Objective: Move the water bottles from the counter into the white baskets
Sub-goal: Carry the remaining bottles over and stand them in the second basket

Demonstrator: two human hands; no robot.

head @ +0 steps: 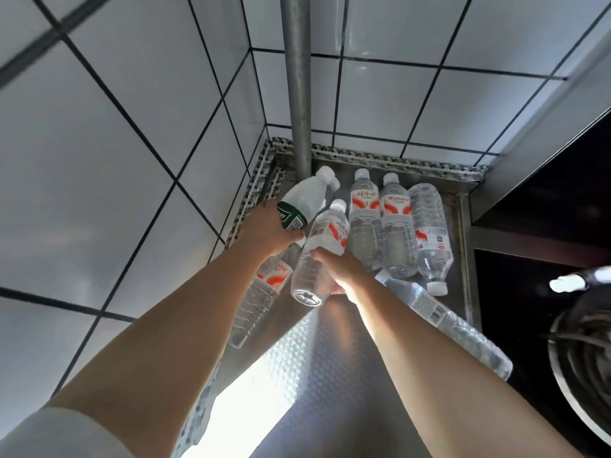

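My left hand [267, 228] grips a green-labelled water bottle [305, 200], lifted with its white cap pointing to the far corner. My right hand [344, 271] grips a clear bottle with a red and white label [319, 252], its base tilted toward me. Three more bottles [395, 226] lie side by side on the steel counter [330, 358] behind my hands. Another bottle [261, 295] lies under my left forearm. One bottle [443, 319] lies to the right of my right arm. No white basket is in view.
A vertical metal pipe [299, 84] rises from the back corner against white tiled walls [115, 143]. A dark stove area [545, 226] lies to the right, with a metal pot rim [568, 375] at the right edge. Bright glare covers the near counter.
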